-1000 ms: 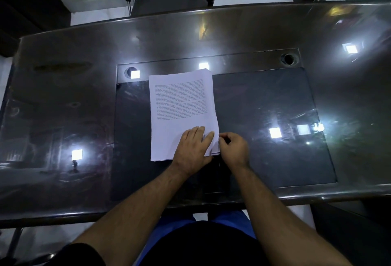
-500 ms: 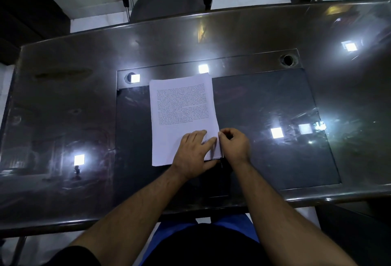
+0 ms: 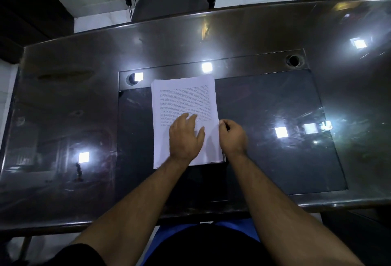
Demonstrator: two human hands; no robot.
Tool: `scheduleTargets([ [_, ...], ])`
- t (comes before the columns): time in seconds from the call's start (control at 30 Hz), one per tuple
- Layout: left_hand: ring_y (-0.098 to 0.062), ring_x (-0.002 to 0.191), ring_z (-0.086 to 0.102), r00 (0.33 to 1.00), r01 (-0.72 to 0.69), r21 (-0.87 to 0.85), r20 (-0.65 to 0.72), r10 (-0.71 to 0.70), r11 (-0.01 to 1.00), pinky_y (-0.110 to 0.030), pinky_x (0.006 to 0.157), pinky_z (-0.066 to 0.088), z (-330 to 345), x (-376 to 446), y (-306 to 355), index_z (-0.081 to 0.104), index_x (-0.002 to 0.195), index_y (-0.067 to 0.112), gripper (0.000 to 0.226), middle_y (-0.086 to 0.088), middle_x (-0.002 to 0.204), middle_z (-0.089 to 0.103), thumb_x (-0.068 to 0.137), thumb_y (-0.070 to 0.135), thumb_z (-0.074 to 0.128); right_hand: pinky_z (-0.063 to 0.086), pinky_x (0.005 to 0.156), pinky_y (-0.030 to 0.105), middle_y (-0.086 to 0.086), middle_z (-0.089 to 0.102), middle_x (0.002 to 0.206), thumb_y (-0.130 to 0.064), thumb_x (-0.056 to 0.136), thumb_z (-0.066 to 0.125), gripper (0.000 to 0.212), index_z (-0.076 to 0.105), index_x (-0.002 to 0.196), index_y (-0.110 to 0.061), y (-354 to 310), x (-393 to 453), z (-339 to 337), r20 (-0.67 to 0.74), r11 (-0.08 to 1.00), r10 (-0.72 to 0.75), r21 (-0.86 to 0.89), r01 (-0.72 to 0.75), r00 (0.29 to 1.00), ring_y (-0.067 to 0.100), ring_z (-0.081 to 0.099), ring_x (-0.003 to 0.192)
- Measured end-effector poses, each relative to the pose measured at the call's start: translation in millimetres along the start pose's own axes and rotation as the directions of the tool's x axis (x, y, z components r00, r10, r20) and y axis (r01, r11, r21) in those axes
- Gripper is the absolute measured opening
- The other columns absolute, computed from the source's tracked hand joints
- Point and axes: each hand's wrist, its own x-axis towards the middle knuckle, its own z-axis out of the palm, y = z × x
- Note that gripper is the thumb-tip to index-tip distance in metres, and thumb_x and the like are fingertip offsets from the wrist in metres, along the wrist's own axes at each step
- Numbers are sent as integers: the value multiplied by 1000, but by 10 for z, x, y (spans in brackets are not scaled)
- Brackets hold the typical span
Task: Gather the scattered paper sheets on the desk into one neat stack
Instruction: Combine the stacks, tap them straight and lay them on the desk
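A stack of white printed sheets [image 3: 182, 98] lies on the dark glass desk [image 3: 275, 117], its top page covered with text on the upper half. My left hand [image 3: 185, 136] rests flat on the lower middle of the stack, fingers spread toward the text. My right hand [image 3: 232, 136] is curled at the stack's right edge, thumb and fingers touching that edge. The lower right part of the stack is partly hidden by both hands.
The desk has a raised strip at the back with two round cable holes [image 3: 294, 61]. Bright ceiling-light reflections dot the glass. A black office chair [image 3: 169, 1] stands behind the desk's far edge. The near desk edge [image 3: 317, 204] runs above my lap.
Both hands have slid up along the stack, away from its near corner. My left hand now lies higher on the page, reaching the text.
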Motion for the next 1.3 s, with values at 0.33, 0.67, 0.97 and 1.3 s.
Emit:
scheduleTargets([
  [0.33, -37, 123, 51, 834, 543, -154, -12, -552, 825, -46, 98, 44, -341, -199, -435, 45, 142, 7, 57, -17, 137, 51, 90, 25, 61, 44, 69, 25, -7, 68, 88, -30, 92, 62, 21, 72, 105, -19, 141, -271, -92, 83, 998, -54, -24, 56, 995, 14, 62, 80],
  [0.67, -29, 132, 44, 911, 402, -124, 155, -383, 907, -45, 104, 44, -432, -516, -554, 27, 152, 19, 95, -9, 149, 40, 76, 57, 72, 57, 86, 40, -6, 63, 116, -49, 76, 61, 65, 49, 137, -30, 260, -407, -196, 243, 992, -105, -39, 118, 964, 15, 64, 96],
  [0.97, -32, 139, 32, 922, 151, 167, 331, -200, 974, -42, 111, 37, -458, -819, -740, 1, 157, 10, 129, -13, 156, 24, 67, 58, 81, 50, 97, 41, 13, 41, 133, -32, 70, 73, 103, 16, 153, -14, 236, -626, -201, 399, 840, -2, -496, 218, 917, 33, 48, 121],
  [1.3, -29, 122, 44, 943, 82, 145, 309, -124, 986, -39, 97, 47, -496, -751, -821, 22, 153, 6, 108, -11, 142, 41, 74, 56, 76, 52, 85, 37, 10, 62, 122, -32, 90, 53, 33, 56, 117, -14, 153, -519, 35, 277, 801, -14, -571, 177, 961, 31, 64, 107],
])
